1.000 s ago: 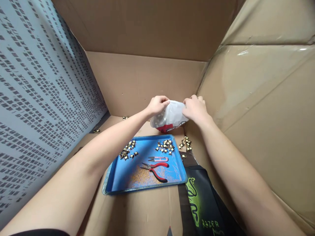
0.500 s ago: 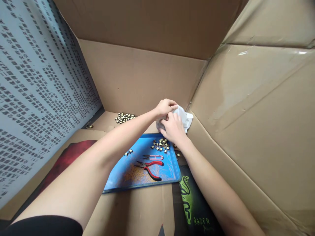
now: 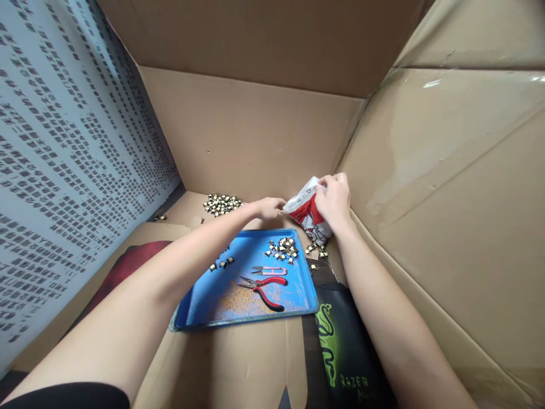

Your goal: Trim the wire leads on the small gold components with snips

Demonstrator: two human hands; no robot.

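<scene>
Crumpled white plastic bag with red print [image 3: 309, 213]: held up at far right corner of cardboard enclosure, just beyond blue rectangular metal tray [image 3: 204, 304]. Gripped on upper right side by right hand [image 3: 336, 199], fingers closed over bag's top edge. Pinched at left corner by left hand [image 3: 268, 207], fingertips narrowed onto plastic. Bag thus stretched between both hands, tilted, lower end near loose small brass-and-black components [image 3: 315, 249] beside tray. On tray: red-handled pliers [image 3: 264, 287], pink thread snips [image 3: 268, 271], further small components [image 3: 281, 250]. Separate heap of components [image 3: 221, 203] near back wall. Black-and-green printed mat [image 3: 344, 352] right of tray.
</scene>
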